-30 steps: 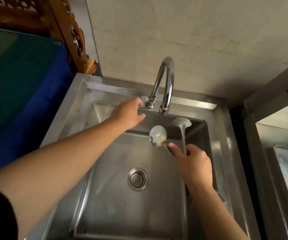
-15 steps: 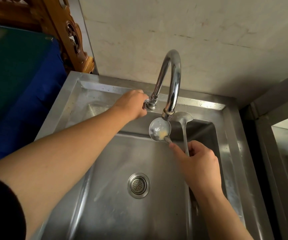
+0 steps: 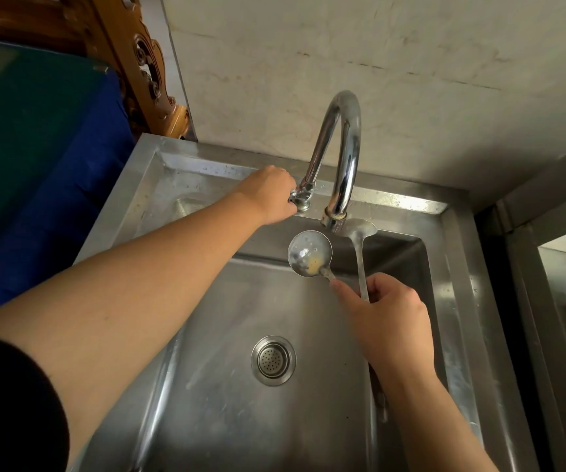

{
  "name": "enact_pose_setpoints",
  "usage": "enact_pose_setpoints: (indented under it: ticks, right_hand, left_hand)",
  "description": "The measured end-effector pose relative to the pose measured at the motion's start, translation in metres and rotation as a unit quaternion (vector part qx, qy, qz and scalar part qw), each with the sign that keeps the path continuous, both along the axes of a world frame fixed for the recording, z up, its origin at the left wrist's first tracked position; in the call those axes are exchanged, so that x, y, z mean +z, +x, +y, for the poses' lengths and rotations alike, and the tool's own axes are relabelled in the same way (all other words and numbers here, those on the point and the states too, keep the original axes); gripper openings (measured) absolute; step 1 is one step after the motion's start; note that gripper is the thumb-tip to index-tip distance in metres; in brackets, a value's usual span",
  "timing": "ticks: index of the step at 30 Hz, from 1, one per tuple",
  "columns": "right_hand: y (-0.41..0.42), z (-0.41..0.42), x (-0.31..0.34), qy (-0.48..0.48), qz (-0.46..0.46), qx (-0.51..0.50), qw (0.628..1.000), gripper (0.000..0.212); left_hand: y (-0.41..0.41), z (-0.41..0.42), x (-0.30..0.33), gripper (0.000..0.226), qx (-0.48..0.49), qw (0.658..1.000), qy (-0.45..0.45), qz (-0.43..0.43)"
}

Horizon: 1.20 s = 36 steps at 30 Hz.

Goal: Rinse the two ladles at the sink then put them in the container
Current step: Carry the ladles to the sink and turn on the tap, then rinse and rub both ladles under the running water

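The left hand (image 3: pixel 269 195) grips the small chrome tap valve (image 3: pixel 300 200); the right hand (image 3: pixel 388 321), centre-right, holds both steel ladles (image 3: pixel 309 254) under the dry curved spout (image 3: pixel 341 158). Rinsing waits for water: turn the valve.
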State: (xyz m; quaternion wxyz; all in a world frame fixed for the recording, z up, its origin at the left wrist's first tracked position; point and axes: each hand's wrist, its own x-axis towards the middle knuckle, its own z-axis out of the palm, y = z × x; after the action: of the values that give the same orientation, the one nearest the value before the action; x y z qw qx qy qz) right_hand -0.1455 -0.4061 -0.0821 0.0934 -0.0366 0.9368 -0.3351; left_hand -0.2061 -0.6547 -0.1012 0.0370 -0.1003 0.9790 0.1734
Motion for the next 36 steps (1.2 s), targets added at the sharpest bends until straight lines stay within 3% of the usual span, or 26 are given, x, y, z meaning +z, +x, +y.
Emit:
enact_pose_setpoints:
  ticks: [28,31,33,36]
  right_hand:
    - [-0.002,-0.003,0.002,0.019,0.002,0.0,1.0,0.043]
    - [-0.001,-0.003,0.002,0.016,-0.008,-0.004,1.0,0.041]
    - [-0.001,-0.002,0.002,0.011,-0.02,-0.005,1.0,0.039]
    - [0.0,-0.001,0.002,0.005,-0.047,-0.008,0.999,0.034]
  left_hand:
    - [-0.005,-0.004,0.013,0.024,-0.001,0.998,0.013,-0.056]
    - [0.005,-0.003,0.007,0.027,0.022,0.997,0.053,-0.051]
    - [0.019,0.005,-0.003,0.033,0.072,0.991,0.111,0.011]
    - [0.055,0.027,-0.01,0.036,0.181,0.944,0.245,0.129]
